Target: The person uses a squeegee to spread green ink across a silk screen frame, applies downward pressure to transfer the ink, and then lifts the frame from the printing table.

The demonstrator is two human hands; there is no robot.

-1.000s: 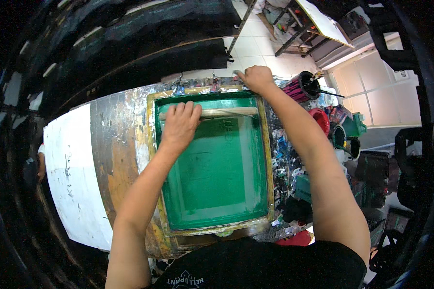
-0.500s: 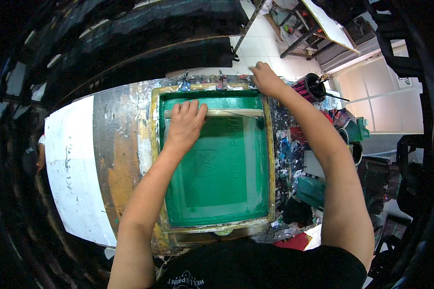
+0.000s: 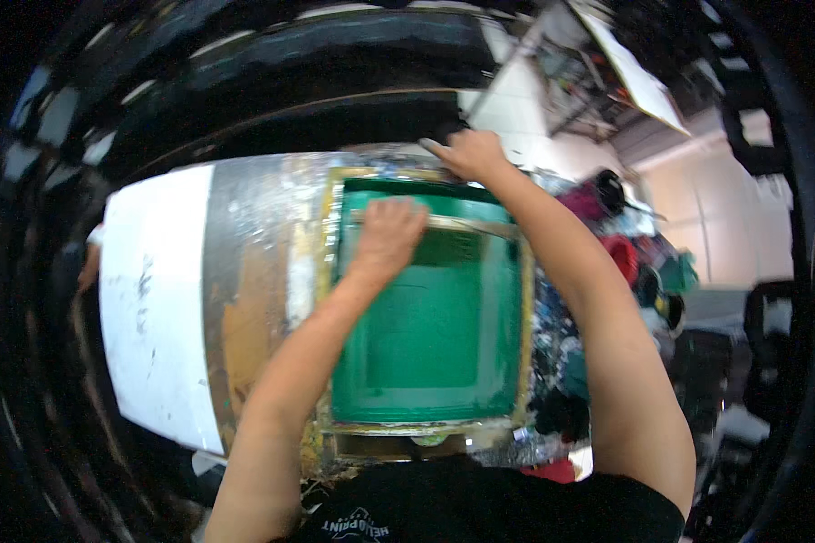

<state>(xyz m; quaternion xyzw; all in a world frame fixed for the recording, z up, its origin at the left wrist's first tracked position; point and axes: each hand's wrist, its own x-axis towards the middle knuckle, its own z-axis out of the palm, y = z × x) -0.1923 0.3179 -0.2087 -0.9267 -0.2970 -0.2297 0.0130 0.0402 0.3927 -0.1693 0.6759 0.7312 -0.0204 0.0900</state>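
Note:
A wood-framed printing screen (image 3: 324, 299) with a green mesh lies on the paint-stained table. My left hand (image 3: 389, 240) is closed over the left part of a squeegee (image 3: 471, 225), whose pale bar lies across the far end of the screen, its right end slightly nearer to me. Green ink covers the mesh around it, and faint lettering shows through. Beyond the far rim, my right hand (image 3: 474, 156) hovers above the clamps with one finger stretched out to the left. Its other fingers are blurred and partly hidden; I see nothing in it.
A white board (image 3: 163, 308) covers the table's left end. On the right stand a pink-and-black pot (image 3: 598, 195) with handles sticking out, a green container (image 3: 677, 271) and several ink-smeared items. Black racks (image 3: 335, 54) rise behind the table. Part of another person's arm (image 3: 89, 262) shows at the far left.
My right hand has moved left along the screen's far edge, and a finger now stretches out. The squeegee has turned a little, still under my left hand. The whole view has shifted and blurred.

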